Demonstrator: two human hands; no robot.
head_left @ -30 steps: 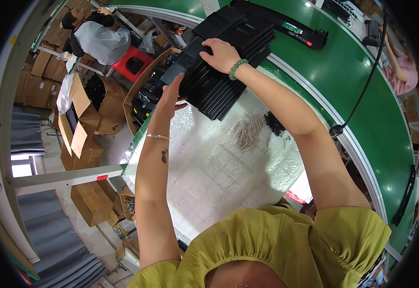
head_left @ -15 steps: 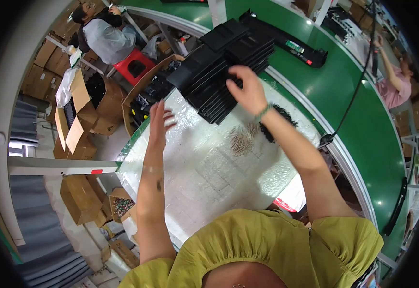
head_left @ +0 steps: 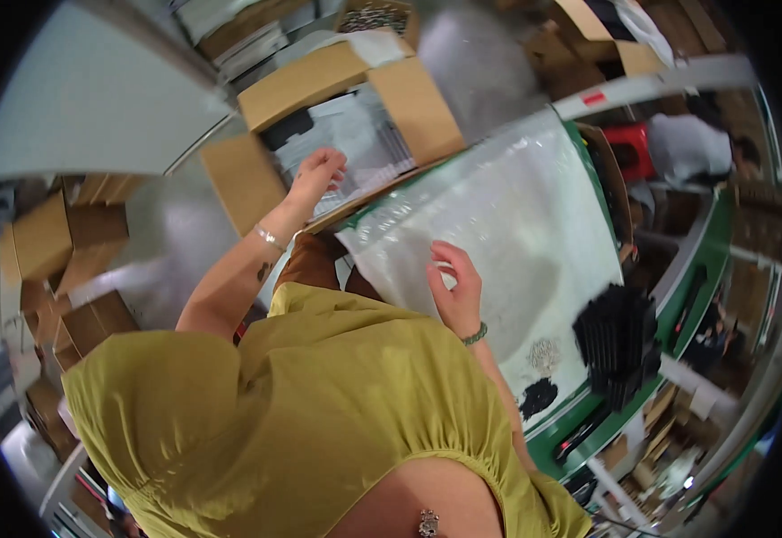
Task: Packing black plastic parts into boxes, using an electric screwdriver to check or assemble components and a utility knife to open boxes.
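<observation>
My left hand [head_left: 321, 169] hovers over an open cardboard box [head_left: 424, 114], its fingers loosely bent and nothing visible in them. Inside the box lie flat black parts in clear plastic bags [head_left: 341, 125]. My right hand [head_left: 456, 285] is held above the white, plastic-covered tabletop [head_left: 498, 206], thumb and fingers apart, empty. Beyond it, on the right part of the table, sit a small heap of thin, light metal-looking pieces [head_left: 544, 356] and a pile of small black pieces [head_left: 539, 397]. A stack of ribbed black plastic parts [head_left: 615, 341] stands at the table's right end.
A green bench [head_left: 695, 269] runs along the right, with a long black part [head_left: 581, 437] on it. Another person [head_left: 691, 148] sits by a red stool [head_left: 628, 151] at upper right. More cardboard boxes [head_left: 46, 238] stand on the floor at left.
My view has swung left, toward the open box. Both hands have left the black stack; my left is now over the box, my right over the tabletop.
</observation>
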